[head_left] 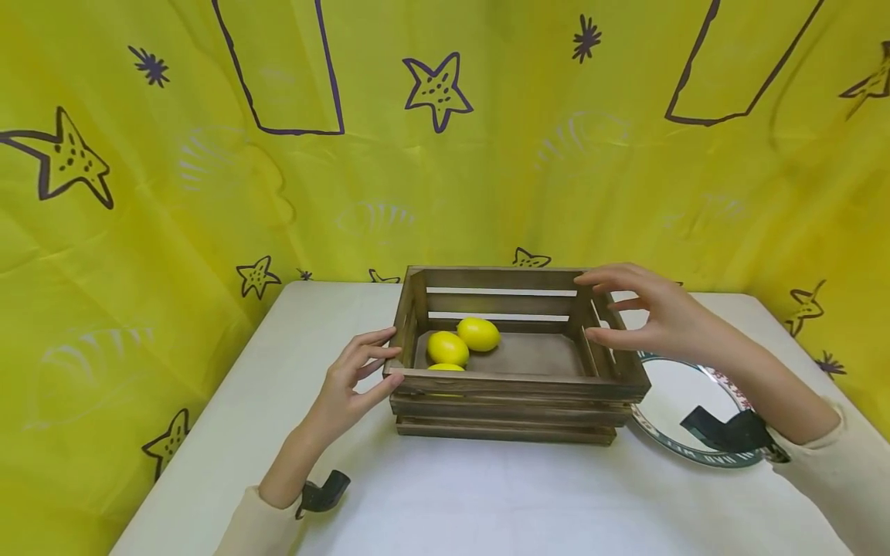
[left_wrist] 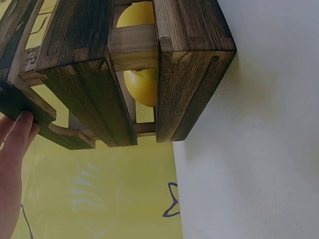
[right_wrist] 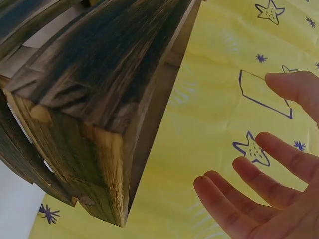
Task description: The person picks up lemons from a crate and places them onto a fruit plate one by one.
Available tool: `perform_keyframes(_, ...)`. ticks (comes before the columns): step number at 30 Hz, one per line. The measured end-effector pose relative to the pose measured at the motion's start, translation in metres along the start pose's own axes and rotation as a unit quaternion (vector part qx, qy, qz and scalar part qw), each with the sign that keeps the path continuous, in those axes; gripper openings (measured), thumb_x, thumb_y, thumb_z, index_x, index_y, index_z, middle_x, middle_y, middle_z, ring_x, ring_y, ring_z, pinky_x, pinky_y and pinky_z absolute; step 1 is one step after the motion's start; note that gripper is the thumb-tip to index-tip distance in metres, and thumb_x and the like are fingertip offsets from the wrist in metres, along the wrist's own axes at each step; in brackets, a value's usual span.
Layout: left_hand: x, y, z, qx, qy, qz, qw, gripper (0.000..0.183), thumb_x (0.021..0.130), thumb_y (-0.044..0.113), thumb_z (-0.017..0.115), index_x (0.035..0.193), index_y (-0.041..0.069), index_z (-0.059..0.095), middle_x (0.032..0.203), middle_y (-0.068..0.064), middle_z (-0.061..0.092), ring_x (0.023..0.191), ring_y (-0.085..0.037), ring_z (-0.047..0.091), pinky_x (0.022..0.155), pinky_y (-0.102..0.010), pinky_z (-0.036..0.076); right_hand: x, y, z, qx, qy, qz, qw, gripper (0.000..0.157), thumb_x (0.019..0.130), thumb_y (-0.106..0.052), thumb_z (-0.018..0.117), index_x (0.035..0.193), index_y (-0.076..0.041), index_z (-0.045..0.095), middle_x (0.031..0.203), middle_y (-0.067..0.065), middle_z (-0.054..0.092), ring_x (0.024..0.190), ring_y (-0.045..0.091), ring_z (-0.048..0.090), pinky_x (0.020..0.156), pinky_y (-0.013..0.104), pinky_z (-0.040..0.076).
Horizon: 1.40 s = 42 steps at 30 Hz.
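The left hand (head_left: 351,378) is resting its spread fingers against the left end of the wooden crate (head_left: 518,386), pinching nothing. Uneven pressure from this side alone is likely to be skewing the crate.

The crate is standing upright on the desk (head_left: 521,502), between both hands. Inside, three yellow lemons (head_left: 448,349) are lying in the left half, the nearest being partly hidden by the front wall. Their weight is probably biasing the load leftward; any tilt may be sending them rolling, since nothing visible is restraining them.

The right hand (head_left: 650,313) is hovering by the right end, fingers spread and clear of the wood, so lifting from this position is risking a one-sided tip.

At far right, a plate (head_left: 677,398) is lying just beside the crate; the views are not showing whether they are touching. Sideways sliding could be knocking its rim.
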State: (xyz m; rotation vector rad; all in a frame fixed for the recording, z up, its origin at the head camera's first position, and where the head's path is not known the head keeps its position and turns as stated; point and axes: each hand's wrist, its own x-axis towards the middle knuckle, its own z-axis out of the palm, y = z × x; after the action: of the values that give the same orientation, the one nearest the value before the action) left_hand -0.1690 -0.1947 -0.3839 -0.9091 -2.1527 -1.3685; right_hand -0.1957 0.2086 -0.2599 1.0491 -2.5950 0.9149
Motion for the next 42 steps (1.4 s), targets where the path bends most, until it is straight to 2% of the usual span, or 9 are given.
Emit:
perform_keyframes(5,0.001,0.001,0.0,0.005,-0.001,0.0,1.0,0.035,0.08,-0.012,0.071,0.111,0.0,0.063,0.135,-0.019,0.051,0.116,-0.036,0.057,0.091,-0.042,0.053,0.007,0.0,0.0,-0.012,-0.006,0.005,1.0,0.056,0.079,-0.007,0.08,0.13,-0.007,0.058,0.126,0.009,0.058,0.104,-0.007,0.048,0.086,0.011,0.05)
perform_keyframes(9,0.001,0.002,0.001,0.007,0.0,-0.003,1.0,0.034,0.08,-0.012,0.071,0.111,-0.001,0.062,0.135,-0.019,0.051,0.116,-0.037,0.057,0.09,-0.043,0.054,0.015,0.003,-0.001,-0.012,-0.026,0.01,1.0,0.054,0.08,-0.007,0.08,0.128,-0.003,0.058,0.125,0.012,0.058,0.106,0.013,0.056,0.088,0.037,0.057)
perform_keyframes(12,0.001,0.002,0.001,0.012,-0.002,-0.008,0.9999,0.033,0.08,-0.011,0.072,0.111,-0.001,0.062,0.136,-0.019,0.051,0.117,-0.037,0.057,0.091,-0.043,0.053,0.02,0.003,-0.003,-0.005,-0.053,0.021,0.998,0.053,0.08,-0.009,0.079,0.128,-0.003,0.058,0.126,0.015,0.057,0.107,0.029,0.058,0.087,0.054,0.055)
perform_keyframes(17,-0.001,0.003,0.002,0.022,-0.004,-0.023,0.9995,0.031,0.083,-0.007,0.072,0.111,0.001,0.063,0.137,-0.016,0.051,0.12,-0.036,0.055,0.091,-0.042,0.053,0.03,0.001,-0.004,-0.014,-0.082,0.03,0.996,0.053,0.081,-0.012,0.079,0.13,-0.003,0.058,0.128,0.017,0.057,0.109,0.034,0.059,0.087,0.051,0.055)
perform_keyframes(25,-0.001,0.002,0.002,0.015,-0.001,-0.019,0.9997,0.032,0.082,-0.009,0.072,0.111,0.001,0.062,0.136,-0.018,0.051,0.119,-0.038,0.055,0.091,-0.042,0.053,0.047,-0.002,-0.003,0.006,-0.114,0.022,0.993,0.051,0.085,-0.012,0.076,0.131,-0.002,0.057,0.13,0.019,0.055,0.115,0.04,0.054,0.092,0.055,0.052)
perform_keyframes(42,0.0,0.006,0.001,0.014,-0.005,-0.036,0.9992,0.029,0.085,-0.005,0.07,0.112,-0.001,0.062,0.139,-0.016,0.049,0.122,-0.037,0.053,0.094,-0.043,0.052,0.08,0.009,0.005,0.061,-0.136,-0.012,0.989,0.049,0.085,-0.006,0.075,0.13,0.001,0.056,0.131,0.02,0.055,0.119,0.042,0.05,0.096,0.059,0.049)
